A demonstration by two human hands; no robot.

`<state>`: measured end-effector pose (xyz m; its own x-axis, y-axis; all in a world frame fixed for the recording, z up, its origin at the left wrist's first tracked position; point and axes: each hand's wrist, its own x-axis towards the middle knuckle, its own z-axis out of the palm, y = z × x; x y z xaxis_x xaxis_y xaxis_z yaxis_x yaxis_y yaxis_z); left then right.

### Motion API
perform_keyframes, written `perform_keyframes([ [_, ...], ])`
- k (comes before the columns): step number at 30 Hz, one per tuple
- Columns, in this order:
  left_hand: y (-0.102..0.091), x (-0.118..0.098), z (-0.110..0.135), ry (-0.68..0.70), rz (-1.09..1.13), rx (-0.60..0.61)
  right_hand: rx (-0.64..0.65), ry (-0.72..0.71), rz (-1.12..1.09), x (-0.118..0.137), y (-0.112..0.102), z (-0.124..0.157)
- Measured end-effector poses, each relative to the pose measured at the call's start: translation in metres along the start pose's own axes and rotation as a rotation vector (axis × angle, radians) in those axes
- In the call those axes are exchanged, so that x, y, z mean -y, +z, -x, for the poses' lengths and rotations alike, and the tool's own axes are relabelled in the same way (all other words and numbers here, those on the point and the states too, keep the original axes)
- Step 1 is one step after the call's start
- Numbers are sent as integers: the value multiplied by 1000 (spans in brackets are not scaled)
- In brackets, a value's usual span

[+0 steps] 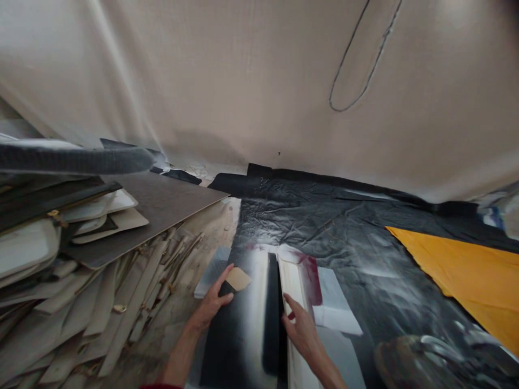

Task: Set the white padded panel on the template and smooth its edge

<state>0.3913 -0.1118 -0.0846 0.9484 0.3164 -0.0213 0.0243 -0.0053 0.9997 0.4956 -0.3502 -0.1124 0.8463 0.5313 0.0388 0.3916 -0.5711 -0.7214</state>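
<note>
hands are working apart: left hand is bracketing the tan pad between thumb and finger, right hand is touching the pale board's left edge; can't tell if either is gripping. board is lying toward the black sheet's left side. best be keeping pad flat, board steady. wood scraps are crowding past that edge; orange cloth is covering the right side.

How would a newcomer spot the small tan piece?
Find the wrinkled black sheet, then the left hand nearer the camera. At its fingertips is the small tan piece, its diamond-like shape and colour unlike the black and white surfaces around.
</note>
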Motion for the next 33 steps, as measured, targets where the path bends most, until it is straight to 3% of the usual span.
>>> perform_keyframes([
  [11, 14, 27, -12, 39, -286, 13, 18, -25, 89, 5, 3, 1],
  [20, 18, 37, -3, 112, -306, 33, 59, -29, 93, 4, 4, -1],
  [25, 16, 42, -3, 199, -326, -55, 51, -1, 148, -1, 10, 1],
  [33, 19, 58, 5, 188, -367, -117, -17, -19, 194, 6, 16, 6],
])
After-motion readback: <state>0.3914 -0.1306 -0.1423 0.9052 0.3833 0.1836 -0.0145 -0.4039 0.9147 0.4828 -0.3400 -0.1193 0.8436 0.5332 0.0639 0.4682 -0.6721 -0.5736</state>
